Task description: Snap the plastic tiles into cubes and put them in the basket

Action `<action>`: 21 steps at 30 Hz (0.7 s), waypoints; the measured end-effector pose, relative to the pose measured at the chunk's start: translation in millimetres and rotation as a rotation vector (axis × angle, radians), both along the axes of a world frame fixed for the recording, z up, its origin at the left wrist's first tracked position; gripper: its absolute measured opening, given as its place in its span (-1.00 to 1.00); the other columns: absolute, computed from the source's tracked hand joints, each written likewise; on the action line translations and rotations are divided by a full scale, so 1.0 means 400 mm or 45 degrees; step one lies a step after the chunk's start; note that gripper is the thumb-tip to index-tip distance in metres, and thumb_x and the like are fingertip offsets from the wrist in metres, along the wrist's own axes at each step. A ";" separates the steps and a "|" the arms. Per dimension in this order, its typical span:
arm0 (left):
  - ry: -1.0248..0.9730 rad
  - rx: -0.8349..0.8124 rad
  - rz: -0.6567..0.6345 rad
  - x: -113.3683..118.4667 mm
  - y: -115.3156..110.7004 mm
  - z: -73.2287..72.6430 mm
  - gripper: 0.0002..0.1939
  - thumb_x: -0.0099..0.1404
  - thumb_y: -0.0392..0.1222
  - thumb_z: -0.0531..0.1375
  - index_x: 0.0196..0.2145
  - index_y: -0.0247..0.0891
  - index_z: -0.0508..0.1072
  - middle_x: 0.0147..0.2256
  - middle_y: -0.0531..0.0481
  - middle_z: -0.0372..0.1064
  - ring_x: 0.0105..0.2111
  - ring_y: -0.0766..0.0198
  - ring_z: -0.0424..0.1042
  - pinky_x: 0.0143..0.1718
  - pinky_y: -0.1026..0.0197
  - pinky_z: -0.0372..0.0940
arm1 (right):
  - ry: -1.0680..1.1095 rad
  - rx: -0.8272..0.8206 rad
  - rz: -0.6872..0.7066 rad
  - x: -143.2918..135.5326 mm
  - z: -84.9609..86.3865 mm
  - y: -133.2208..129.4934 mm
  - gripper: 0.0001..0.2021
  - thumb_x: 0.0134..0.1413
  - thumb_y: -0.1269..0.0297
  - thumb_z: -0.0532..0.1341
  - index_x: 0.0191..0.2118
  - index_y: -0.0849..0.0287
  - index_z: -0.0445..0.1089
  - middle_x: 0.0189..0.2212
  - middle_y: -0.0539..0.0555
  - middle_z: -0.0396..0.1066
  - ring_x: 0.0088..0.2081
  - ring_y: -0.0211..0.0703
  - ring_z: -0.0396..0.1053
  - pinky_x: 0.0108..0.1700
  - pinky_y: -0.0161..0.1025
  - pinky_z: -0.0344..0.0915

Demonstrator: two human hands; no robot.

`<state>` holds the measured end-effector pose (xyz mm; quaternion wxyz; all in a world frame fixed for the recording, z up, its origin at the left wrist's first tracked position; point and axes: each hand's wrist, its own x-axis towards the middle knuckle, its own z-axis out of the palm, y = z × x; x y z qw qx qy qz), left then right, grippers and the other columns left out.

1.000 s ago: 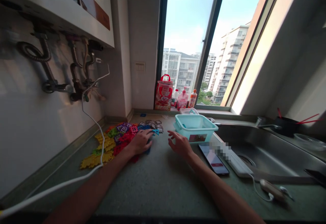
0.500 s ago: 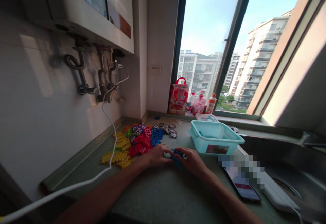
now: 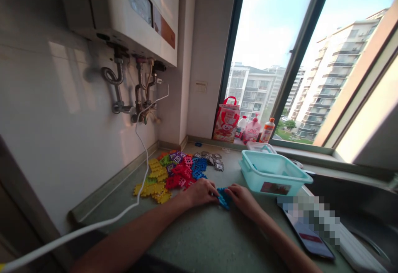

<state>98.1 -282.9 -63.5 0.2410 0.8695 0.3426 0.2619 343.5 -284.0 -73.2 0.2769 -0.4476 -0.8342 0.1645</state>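
A blue toy piece (image 3: 224, 196) lies on the countertop (image 3: 199, 240) directly between my two hands, near the counter's middle and just in front of the scattered pile of pieces (image 3: 174, 172) toward the wall edge. It is a small, flat, bright blue plastic tile with a notched, toothed outline; finer detail is too small to make out. My left hand (image 3: 200, 192) rests knuckles up on the counter, fingers curled onto the tile's left side. My right hand (image 3: 244, 196) meets it from the other side, fingers curled onto the tile's right side, so both hands pinch the same piece. A pale teal plastic bin (image 3: 273, 173) stands just beyond my right hand, toward the window edge. A phone (image 3: 307, 235) lies flat beside my right forearm.
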 end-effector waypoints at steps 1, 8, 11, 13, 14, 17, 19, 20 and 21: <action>-0.001 -0.011 0.015 0.001 -0.004 0.004 -0.81 0.20 -0.09 0.46 -0.20 -0.07 0.74 -0.30 -0.01 0.60 -0.34 0.24 0.53 -0.25 0.27 0.35 | -0.017 -0.009 -0.008 0.000 0.002 0.000 -0.47 0.39 -0.06 0.02 -0.48 0.12 0.49 -0.43 0.12 0.47 -0.40 -0.06 0.39 -0.29 -0.18 0.27; 0.098 0.062 0.035 0.007 -0.031 0.054 -0.85 0.26 -0.13 0.38 -0.22 -0.10 0.74 -0.32 0.00 0.57 -0.37 0.27 0.49 -0.29 0.28 0.29 | -0.104 -0.025 -0.042 -0.006 0.041 -0.020 -0.58 0.39 0.13 0.09 -0.45 0.18 0.52 -0.40 0.10 0.48 -0.39 -0.14 0.38 -0.28 -0.25 0.22; 0.160 0.130 -0.056 0.002 -0.032 0.064 -0.83 0.32 -0.12 0.32 -0.20 -0.11 0.73 -0.28 -0.04 0.58 -0.33 0.24 0.51 -0.24 0.28 0.31 | -0.142 0.023 -0.059 -0.008 0.048 -0.023 -0.58 0.41 0.15 0.11 -0.44 0.18 0.53 -0.40 0.09 0.49 -0.40 -0.16 0.37 -0.28 -0.28 0.21; 0.194 0.173 -0.115 -0.003 -0.029 0.066 -0.80 0.34 -0.12 0.30 -0.14 -0.12 0.72 -0.25 -0.06 0.59 -0.29 0.22 0.53 -0.20 0.27 0.32 | -0.155 0.059 -0.061 -0.009 0.048 -0.023 -0.60 0.41 0.16 0.13 -0.43 0.19 0.55 -0.40 0.09 0.50 -0.39 -0.17 0.37 -0.27 -0.29 0.21; 0.193 0.179 -0.121 -0.005 -0.026 0.067 -0.77 0.34 -0.11 0.30 -0.10 -0.13 0.70 -0.24 -0.06 0.59 -0.28 0.22 0.54 -0.18 0.26 0.33 | -0.156 0.071 -0.056 -0.009 0.049 -0.023 -0.60 0.41 0.17 0.13 -0.42 0.19 0.55 -0.40 0.09 0.50 -0.39 -0.17 0.37 -0.27 -0.29 0.21; 0.148 0.156 -0.080 -0.010 -0.020 0.066 -0.75 0.33 -0.08 0.33 -0.07 -0.14 0.67 -0.25 -0.03 0.62 -0.27 0.21 0.55 -0.15 0.26 0.34 | -0.149 0.098 -0.034 -0.008 0.052 -0.025 -0.64 0.39 0.18 0.17 -0.40 0.18 0.57 -0.40 0.09 0.51 -0.38 -0.17 0.40 -0.28 -0.30 0.21; 0.128 0.133 -0.060 -0.010 -0.019 0.066 -0.81 0.33 -0.09 0.34 -0.15 -0.15 0.68 -0.26 0.00 0.63 -0.26 0.21 0.55 -0.14 0.26 0.33 | -0.139 0.111 -0.032 -0.003 0.057 -0.028 -0.70 0.36 0.19 0.20 -0.34 0.16 0.60 -0.38 0.09 0.54 -0.36 -0.15 0.43 -0.28 -0.30 0.22; 0.124 0.127 -0.049 -0.009 -0.020 0.066 -0.84 0.32 -0.11 0.34 -0.19 -0.15 0.69 -0.27 0.00 0.64 -0.25 0.21 0.56 -0.14 0.26 0.33 | -0.130 0.111 -0.029 0.000 0.060 -0.030 -0.74 0.35 0.20 0.21 -0.28 0.14 0.63 -0.35 0.10 0.56 -0.34 -0.13 0.46 -0.26 -0.30 0.24; 0.118 0.122 -0.032 -0.007 -0.021 0.066 -0.86 0.32 -0.11 0.35 -0.22 -0.16 0.69 -0.27 0.00 0.64 -0.25 0.20 0.56 -0.14 0.26 0.33 | -0.118 0.107 -0.024 0.004 0.062 -0.031 -0.77 0.34 0.22 0.22 -0.22 0.13 0.64 -0.32 0.10 0.59 -0.32 -0.11 0.48 -0.25 -0.29 0.26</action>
